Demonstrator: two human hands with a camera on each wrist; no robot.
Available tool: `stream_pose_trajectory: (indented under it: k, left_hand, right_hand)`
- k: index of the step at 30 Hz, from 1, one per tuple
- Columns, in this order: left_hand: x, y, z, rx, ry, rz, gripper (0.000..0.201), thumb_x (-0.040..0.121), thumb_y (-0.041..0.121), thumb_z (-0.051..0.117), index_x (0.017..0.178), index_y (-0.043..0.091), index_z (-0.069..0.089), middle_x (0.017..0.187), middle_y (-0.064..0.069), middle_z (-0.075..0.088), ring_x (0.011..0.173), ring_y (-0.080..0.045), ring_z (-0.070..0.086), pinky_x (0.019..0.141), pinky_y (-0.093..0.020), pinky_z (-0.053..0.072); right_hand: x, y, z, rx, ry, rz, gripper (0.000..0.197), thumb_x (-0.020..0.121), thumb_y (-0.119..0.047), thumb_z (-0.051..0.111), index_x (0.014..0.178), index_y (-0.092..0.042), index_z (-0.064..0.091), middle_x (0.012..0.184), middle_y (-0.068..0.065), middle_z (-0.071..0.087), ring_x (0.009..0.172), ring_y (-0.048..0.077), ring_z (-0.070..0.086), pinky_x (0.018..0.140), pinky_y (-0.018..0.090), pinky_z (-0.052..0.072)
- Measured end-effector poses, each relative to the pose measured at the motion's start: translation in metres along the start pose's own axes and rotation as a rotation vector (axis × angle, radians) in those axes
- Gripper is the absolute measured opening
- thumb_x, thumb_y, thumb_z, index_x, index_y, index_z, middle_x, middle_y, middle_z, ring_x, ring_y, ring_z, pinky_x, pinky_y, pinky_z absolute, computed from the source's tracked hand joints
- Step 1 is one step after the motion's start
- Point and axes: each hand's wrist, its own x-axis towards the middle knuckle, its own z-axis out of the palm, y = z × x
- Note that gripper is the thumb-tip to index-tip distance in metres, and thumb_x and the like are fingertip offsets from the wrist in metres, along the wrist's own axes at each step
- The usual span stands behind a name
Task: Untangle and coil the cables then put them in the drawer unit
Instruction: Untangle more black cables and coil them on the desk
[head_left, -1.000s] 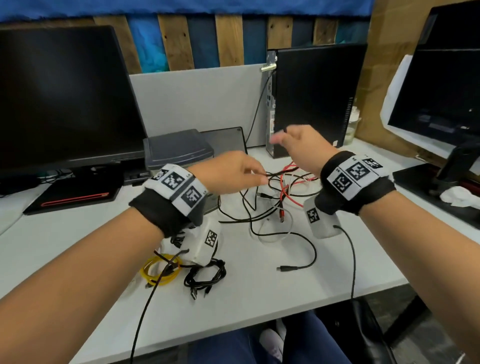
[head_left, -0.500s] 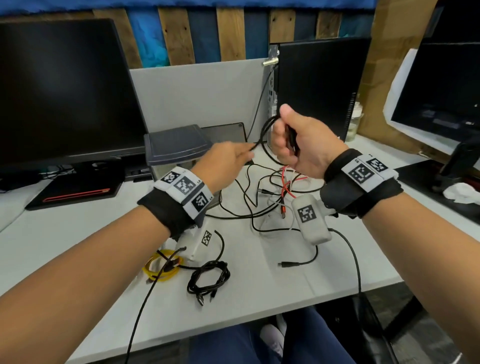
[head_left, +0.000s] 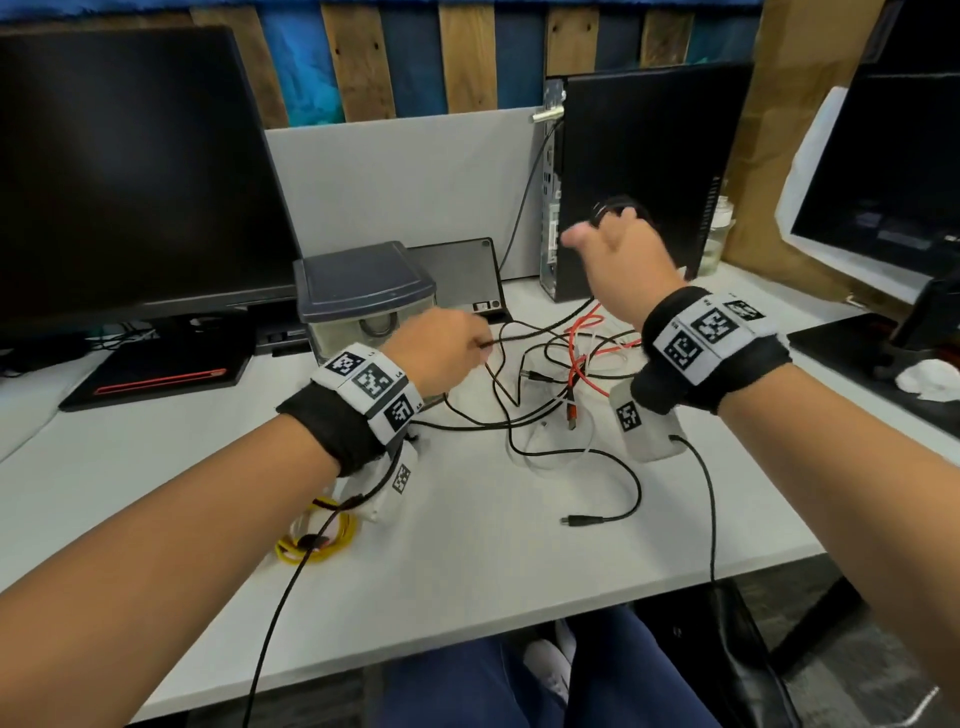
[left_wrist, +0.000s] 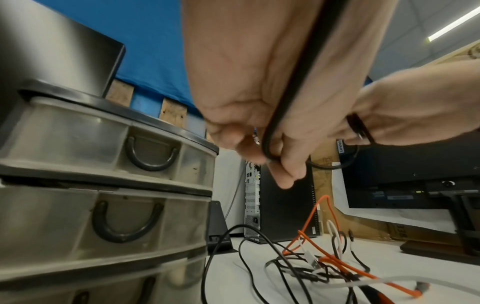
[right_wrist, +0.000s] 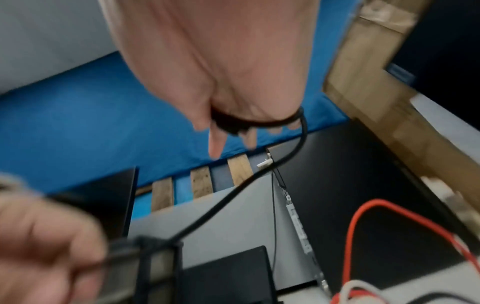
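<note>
Limp, light black cable (left_wrist: 291, 98): left hand (head_left: 447, 348) pinches it, right hand (head_left: 618, 249) holds its coil; feed slack just beyond each grip

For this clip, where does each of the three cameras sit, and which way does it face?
Head: on the forehead, looking down at the white desk; both forearms, left hand and right hand show.
Left wrist: under the left hand, facing the drawer unit and cable tangle.
Right wrist: under the right hand, facing the computer tower; blurred.
Shared: the black cable held by both hands, in each wrist view.
</note>
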Motion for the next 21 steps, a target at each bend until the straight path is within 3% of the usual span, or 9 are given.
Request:
stream_pose_trajectory:
  k: [3,6,8,11,15,16,18,20,21]
  left_hand:
    - [-0.002,-0.001,-0.002,-0.156,0.163,-0.045,0.017,0.095,0.027,0.052,0.1,0.02,0.067,0.087,0.003,0.066,0.066,-0.008,0.051,0.057,-0.023,0.035]
    - [-0.007,0.004,0.007,-0.302,0.154,-0.057,0.014,0.093,0.023,0.054,0.097,0.018,0.067,0.086,0.002,0.066,0.077,-0.014,0.058,0.067,-0.025,0.041]
    - [-0.01,0.005,0.013,-0.358,0.208,-0.102,0.011,0.092,0.023,0.056,0.096,0.017,0.064,0.085,0.002,0.066,0.083,-0.017,0.06,0.071,-0.028,0.045]
    - [-0.012,0.004,0.013,-0.309,0.288,-0.132,0.017,0.088,0.029,0.063,0.099,0.018,0.055,0.091,0.003,0.066,0.085,-0.017,0.058,0.074,-0.031,0.044]
    - [-0.039,0.025,-0.013,-0.041,0.435,0.138,0.023,0.082,0.033,0.069,0.093,0.017,0.056,0.09,0.005,0.054,0.083,-0.013,0.046,0.077,-0.029,0.037]
    - [-0.053,0.034,-0.023,-0.142,0.329,0.212,0.019,0.083,0.034,0.068,0.086,0.017,0.059,0.079,0.009,0.055,0.073,-0.008,0.048,0.07,-0.024,0.038]
    - [-0.088,0.054,-0.033,-0.292,-0.199,0.263,0.018,0.088,0.036,0.062,0.081,0.02,0.065,0.067,0.01,0.061,0.059,0.0,0.055,0.058,-0.015,0.043]
    - [-0.122,0.07,-0.022,-0.246,-0.706,0.284,0.021,0.093,0.036,0.055,0.089,0.02,0.067,0.075,0.006,0.07,0.06,0.002,0.058,0.06,-0.01,0.044]
    - [-0.137,0.074,-0.009,-0.19,-0.828,0.309,0.022,0.094,0.037,0.053,0.094,0.019,0.067,0.08,0.004,0.071,0.062,0.001,0.056,0.063,-0.011,0.043]
  right_hand:
    - [-0.019,-0.004,0.011,-0.197,-0.301,-0.044,0.034,0.102,-0.027,0.033,0.114,-0.007,0.057,0.103,0.01,0.057,0.104,0.026,0.055,0.107,0.043,0.034]
    - [-0.035,-0.004,0.022,-0.19,-0.551,-0.084,0.042,0.101,-0.042,0.034,0.108,-0.01,0.061,0.088,0.004,0.06,0.088,0.023,0.062,0.082,0.034,0.046]
    - [-0.043,-0.007,0.023,-0.09,-0.616,-0.076,0.057,0.096,-0.059,0.029,0.099,-0.014,0.065,0.091,0.001,0.059,0.087,0.019,0.058,0.074,0.029,0.042]
    - [-0.044,-0.01,0.022,-0.165,-0.676,-0.095,0.053,0.094,-0.057,0.038,0.098,-0.011,0.065,0.092,0.001,0.059,0.081,0.012,0.054,0.063,0.023,0.035]
    - [-0.043,-0.013,0.024,-0.229,-0.675,-0.091,0.049,0.099,-0.048,0.034,0.104,-0.006,0.059,0.096,0.007,0.058,0.088,0.019,0.053,0.07,0.028,0.037]
    - [-0.044,-0.012,0.025,-0.214,-0.668,-0.095,0.046,0.099,-0.046,0.036,0.102,-0.007,0.06,0.096,0.007,0.059,0.09,0.021,0.054,0.071,0.028,0.038]
    - [-0.049,-0.01,0.026,-0.154,-0.662,-0.075,0.038,0.098,-0.047,0.039,0.086,-0.015,0.057,0.083,-0.001,0.056,0.081,0.016,0.053,0.07,0.027,0.037]
    - [-0.058,-0.012,0.028,-0.108,-0.686,-0.05,0.039,0.096,-0.052,0.041,0.081,-0.019,0.053,0.073,-0.006,0.049,0.069,0.009,0.049,0.073,0.027,0.036]
    - [-0.061,-0.014,0.029,-0.114,-0.705,-0.046,0.041,0.095,-0.054,0.041,0.086,-0.017,0.055,0.073,-0.005,0.05,0.067,0.008,0.049,0.072,0.027,0.038]
